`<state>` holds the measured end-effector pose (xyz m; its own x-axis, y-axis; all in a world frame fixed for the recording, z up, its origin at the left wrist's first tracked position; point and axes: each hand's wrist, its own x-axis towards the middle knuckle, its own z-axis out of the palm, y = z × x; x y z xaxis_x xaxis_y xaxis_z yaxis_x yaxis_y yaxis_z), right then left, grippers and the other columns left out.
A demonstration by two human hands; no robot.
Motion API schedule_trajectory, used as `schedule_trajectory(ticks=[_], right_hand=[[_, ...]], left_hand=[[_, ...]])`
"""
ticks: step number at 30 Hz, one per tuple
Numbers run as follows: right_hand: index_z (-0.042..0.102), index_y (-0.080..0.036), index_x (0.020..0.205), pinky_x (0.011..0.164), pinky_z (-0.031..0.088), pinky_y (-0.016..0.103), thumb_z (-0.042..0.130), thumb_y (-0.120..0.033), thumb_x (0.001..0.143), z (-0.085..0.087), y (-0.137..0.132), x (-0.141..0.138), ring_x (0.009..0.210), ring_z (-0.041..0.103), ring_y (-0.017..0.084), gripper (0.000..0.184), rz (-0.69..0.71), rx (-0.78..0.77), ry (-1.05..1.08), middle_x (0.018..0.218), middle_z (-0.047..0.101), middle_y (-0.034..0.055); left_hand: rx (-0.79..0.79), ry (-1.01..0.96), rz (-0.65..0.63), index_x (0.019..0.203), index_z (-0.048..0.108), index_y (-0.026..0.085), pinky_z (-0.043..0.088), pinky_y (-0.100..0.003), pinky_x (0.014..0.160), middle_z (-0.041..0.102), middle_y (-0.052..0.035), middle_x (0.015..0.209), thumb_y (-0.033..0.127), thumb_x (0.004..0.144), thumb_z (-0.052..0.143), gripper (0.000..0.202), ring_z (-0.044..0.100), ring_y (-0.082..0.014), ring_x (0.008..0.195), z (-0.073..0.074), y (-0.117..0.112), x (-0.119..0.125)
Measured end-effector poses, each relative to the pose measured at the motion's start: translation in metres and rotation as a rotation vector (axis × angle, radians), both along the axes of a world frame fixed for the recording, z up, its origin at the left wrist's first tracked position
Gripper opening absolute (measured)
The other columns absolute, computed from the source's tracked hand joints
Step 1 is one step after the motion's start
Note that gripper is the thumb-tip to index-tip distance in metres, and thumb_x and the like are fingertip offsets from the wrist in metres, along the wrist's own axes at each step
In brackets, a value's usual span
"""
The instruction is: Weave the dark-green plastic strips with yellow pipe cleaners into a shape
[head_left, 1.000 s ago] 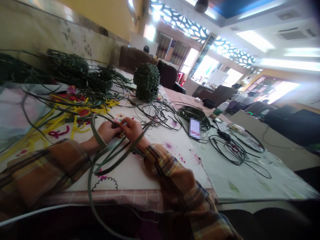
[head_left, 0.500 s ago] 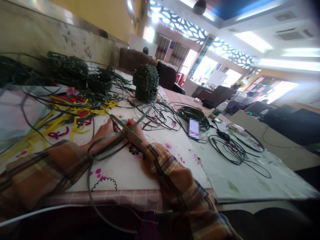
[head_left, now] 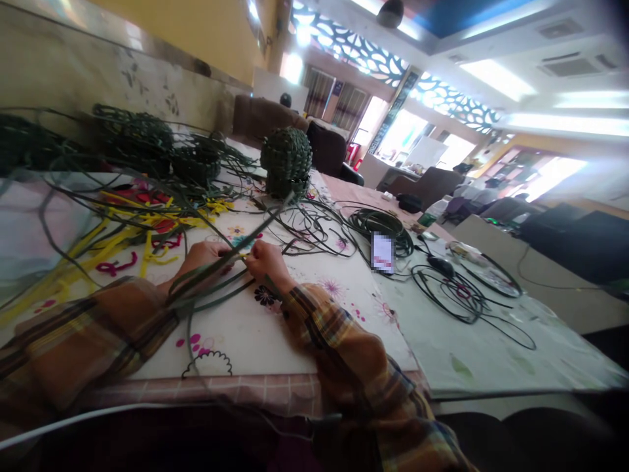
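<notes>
Head cam here: both hands are over the counter [head_left: 299, 334], on the near side of the woven green piece [head_left: 286, 157]. The left hand [head_left: 209, 255] and right hand [head_left: 268, 262] sit close together and look curled tight on the green strips [head_left: 249, 240], also nearer the wearer than that woven piece; too blurry to tell how each end is pinched. My take: anchor the strips with one hand and tug with the other, little by little, so nothing twists. One loose length runs across in front of the knuckles, so I'd flick it aside first. The coil [head_left: 376, 221] to the right of the woven piece is well apart from the fingers, so probably no snag there.
</notes>
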<state>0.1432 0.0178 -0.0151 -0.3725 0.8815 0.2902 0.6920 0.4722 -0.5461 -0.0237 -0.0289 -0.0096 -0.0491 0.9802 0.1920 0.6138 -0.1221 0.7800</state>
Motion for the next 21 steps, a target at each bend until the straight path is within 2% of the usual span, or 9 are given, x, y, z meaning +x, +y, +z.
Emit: schedule_trajectory(ticks=[6,10,13,15,18,21], right_hand=[[0.061,-0.02,0.07,0.06,0.034,0.026,0.056,-0.022,0.078,0.0,-0.001,0.001,0.067,0.053,0.016,0.011,-0.035,-0.025,-0.092,0.068,0.061,0.0009],[0.067,-0.02,0.074,0.061,0.036,0.026,0.056,-0.024,0.08,0.001,-0.004,0.001,0.071,0.058,0.018,0.014,-0.067,-0.025,-0.171,0.075,0.068,0.0042],[0.071,-0.021,0.077,0.061,0.036,0.028,0.055,-0.023,0.081,0.002,-0.006,0.001,0.075,0.061,0.02,0.016,-0.089,-0.027,-0.219,0.081,0.071,0.0068],[0.072,-0.021,0.08,0.061,0.036,0.029,0.053,-0.024,0.082,0.004,-0.008,0.0,0.077,0.063,0.022,0.019,-0.108,-0.025,-0.229,0.084,0.073,0.0081],[0.075,-0.022,0.083,0.061,0.037,0.029,0.052,-0.026,0.084,0.007,-0.01,0.0,0.078,0.064,0.022,0.024,-0.156,-0.028,-0.194,0.085,0.073,0.008],[0.077,-0.024,0.082,0.062,0.039,0.028,0.054,-0.028,0.083,0.008,-0.011,-0.001,0.075,0.063,0.021,0.023,-0.187,-0.065,-0.097,0.08,0.073,0.006]], left_hand=[[-0.12,-0.279,0.052,0.074,0.074,0.023,0.045,-0.027,0.052,0.067,-0.0024,0.061,0.042,0.067,0.071,0.02,0.062,-0.0205,0.056,-0.007,0.004,0.006],[-0.127,-0.087,0.05,0.071,0.07,0.023,0.04,-0.027,0.05,0.065,-0.0015,0.059,0.042,0.073,0.065,0.019,0.057,-0.0186,0.049,-0.008,0.007,0.004],[-0.052,0.036,0.009,0.069,0.07,0.024,0.042,-0.028,0.057,0.069,-0.0036,0.068,0.035,0.072,0.063,0.014,0.062,-0.0218,0.063,-0.008,0.011,0.001],[0.023,0.041,-0.016,0.071,0.071,0.024,0.044,-0.027,0.063,0.071,-0.0043,0.075,0.035,0.071,0.065,0.013,0.064,-0.0233,0.075,-0.009,0.013,-0.001],[0.042,-0.077,-0.019,0.071,0.069,0.022,0.046,-0.027,0.066,0.071,-0.0035,0.075,0.04,0.069,0.07,0.018,0.064,-0.0225,0.077,-0.013,0.015,-0.002],[-0.031,-0.333,-0.017,0.071,0.066,0.02,0.049,-0.027,0.064,0.07,-0.0034,0.07,0.041,0.067,0.073,0.023,0.065,-0.0213,0.072,-0.014,0.015,0.002]])
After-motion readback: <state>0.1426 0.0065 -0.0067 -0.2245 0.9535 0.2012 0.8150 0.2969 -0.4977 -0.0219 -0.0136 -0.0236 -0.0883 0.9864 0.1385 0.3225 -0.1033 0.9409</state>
